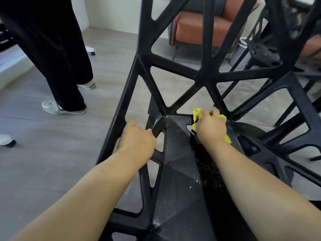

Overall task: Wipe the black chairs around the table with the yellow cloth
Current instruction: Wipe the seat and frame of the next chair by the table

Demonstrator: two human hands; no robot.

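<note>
black chair runs lengthwise away; left grip clasps strut, right grip clutches yellow cloth.

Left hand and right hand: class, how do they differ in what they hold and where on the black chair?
The left hand grips a bare frame bar of the black chair; the right hand holds the yellow cloth. The left hand sits at the seat's left edge; the right hand is farther back, where seat meets backrest. Both rest on that chair.
</note>
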